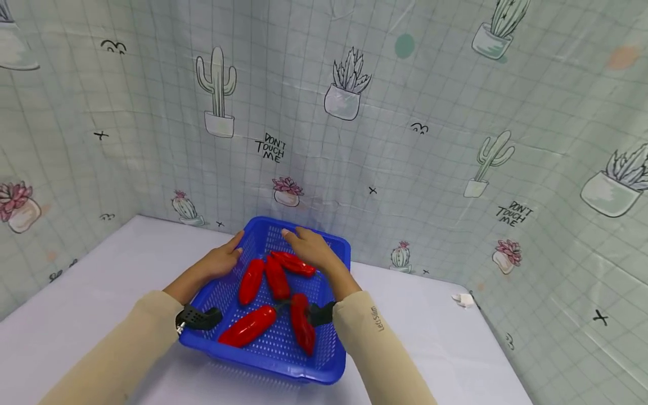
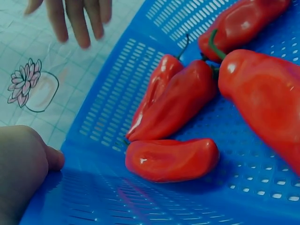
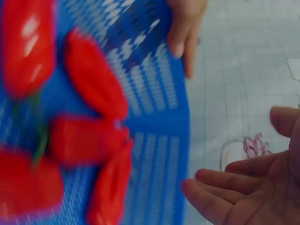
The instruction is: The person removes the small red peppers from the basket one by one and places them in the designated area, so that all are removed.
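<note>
A blue perforated plastic basket [image 1: 268, 354] stands on the white tabletop, with several red peppers [image 1: 251, 281] lying in it. My left hand [image 1: 223, 261] grips the basket's left rim, its thumb on the inner side, as the right wrist view also shows. Over the far part of the basket hovers my right hand [image 1: 311, 247], fingers extended and holding nothing. In the right wrist view its relaxed fingers [image 3: 211, 201] appear beside the far rim. Two peppers at the near side, one long pepper [image 1: 248, 327] and one darker pepper [image 1: 302, 326], lie below my wrists.
A curtain [image 1: 304, 112] printed with cacti hangs behind the table. A small white object [image 1: 463, 300] lies near the table's right edge. The white tabletop [image 1: 405, 337] extends on both sides of the basket. Dark straps [image 1: 199, 318] with devices sit at both wrists.
</note>
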Available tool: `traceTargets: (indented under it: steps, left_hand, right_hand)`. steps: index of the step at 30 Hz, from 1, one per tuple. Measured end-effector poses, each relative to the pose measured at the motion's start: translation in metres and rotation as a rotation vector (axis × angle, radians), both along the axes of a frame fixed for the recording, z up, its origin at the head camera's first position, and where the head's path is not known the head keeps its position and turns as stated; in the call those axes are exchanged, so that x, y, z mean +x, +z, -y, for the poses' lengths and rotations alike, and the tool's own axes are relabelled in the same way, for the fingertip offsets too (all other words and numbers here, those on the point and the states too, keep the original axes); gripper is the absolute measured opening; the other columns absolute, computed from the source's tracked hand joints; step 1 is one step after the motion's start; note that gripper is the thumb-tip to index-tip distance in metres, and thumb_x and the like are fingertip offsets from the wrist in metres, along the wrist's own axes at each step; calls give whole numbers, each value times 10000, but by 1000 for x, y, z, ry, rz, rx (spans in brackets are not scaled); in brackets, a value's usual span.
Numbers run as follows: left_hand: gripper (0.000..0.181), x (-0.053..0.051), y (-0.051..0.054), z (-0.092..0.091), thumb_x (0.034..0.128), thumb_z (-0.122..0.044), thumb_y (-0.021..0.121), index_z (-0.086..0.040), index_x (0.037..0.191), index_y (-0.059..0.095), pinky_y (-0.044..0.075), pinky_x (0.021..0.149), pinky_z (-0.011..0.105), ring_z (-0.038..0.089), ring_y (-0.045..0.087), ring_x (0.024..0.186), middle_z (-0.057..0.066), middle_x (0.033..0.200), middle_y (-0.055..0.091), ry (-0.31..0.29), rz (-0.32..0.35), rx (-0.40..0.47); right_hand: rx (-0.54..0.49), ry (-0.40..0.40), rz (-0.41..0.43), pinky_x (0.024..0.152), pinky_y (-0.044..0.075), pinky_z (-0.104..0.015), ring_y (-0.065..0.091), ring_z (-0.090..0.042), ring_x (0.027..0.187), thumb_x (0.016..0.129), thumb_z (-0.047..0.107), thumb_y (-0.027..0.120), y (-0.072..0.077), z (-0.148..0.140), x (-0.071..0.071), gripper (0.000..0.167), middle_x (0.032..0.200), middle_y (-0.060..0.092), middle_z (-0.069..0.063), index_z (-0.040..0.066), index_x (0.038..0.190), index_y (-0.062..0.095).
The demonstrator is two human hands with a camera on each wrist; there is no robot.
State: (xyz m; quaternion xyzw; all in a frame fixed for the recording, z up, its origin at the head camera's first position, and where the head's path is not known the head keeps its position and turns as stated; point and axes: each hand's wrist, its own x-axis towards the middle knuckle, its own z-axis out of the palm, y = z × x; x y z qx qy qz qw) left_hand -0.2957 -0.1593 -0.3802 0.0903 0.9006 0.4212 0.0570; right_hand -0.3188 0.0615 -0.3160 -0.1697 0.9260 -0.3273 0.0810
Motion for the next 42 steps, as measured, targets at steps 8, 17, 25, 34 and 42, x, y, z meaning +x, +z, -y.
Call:
traceTargets:
  steps: [8, 17, 25, 34, 42]
  left_hand:
    - [568, 0, 1, -1, 1050, -120, 301, 61, 1536, 68, 235, 1116, 649, 568, 279, 1367, 389, 1506, 233, 19, -8, 11]
    - [556, 0, -5, -14, 1052, -126, 311, 50, 1538, 106, 329, 1055, 660, 575, 401, 1296, 391, 1476, 306, 24, -20, -9]
    - [560, 3, -2, -5, 1047, -125, 330, 67, 1529, 120, 311, 1058, 668, 586, 376, 1306, 404, 1464, 310, 43, -47, 6]
    - [567, 4, 1, 0, 1046, -124, 326, 77, 1527, 102, 290, 1063, 677, 593, 329, 1327, 403, 1486, 259, 39, -55, 10]
    - [572, 0, 0, 0, 1053, -146, 330, 60, 1533, 97, 297, 1052, 688, 597, 345, 1318, 402, 1487, 266, 30, -47, 17]
  right_hand:
    - [-228, -149, 212, 882, 558, -421, 690, -326, 1023, 1014, 249, 532, -22, 42, -8, 457, 1293, 602, -197, -81, 1330, 547]
    - [-160, -200, 161, 654, 598, -407, 712, -330, 748, 880, 71, 614, -69, 57, -1, 369, 995, 672, -222, -138, 1183, 592]
    - [-51, -213, 17, 628, 594, -371, 714, -303, 723, 810, 79, 722, -80, 77, 6, 286, 892, 679, -208, -105, 1008, 626]
    - [-382, -311, 113, 585, 589, -429, 713, -348, 680, 785, 93, 794, -88, 83, 0, 531, 1059, 622, -232, -90, 1199, 517]
    - [-362, -340, 98, 870, 548, -509, 637, -346, 999, 751, 80, 714, -88, 87, -1, 542, 1092, 621, -219, -30, 1248, 529]
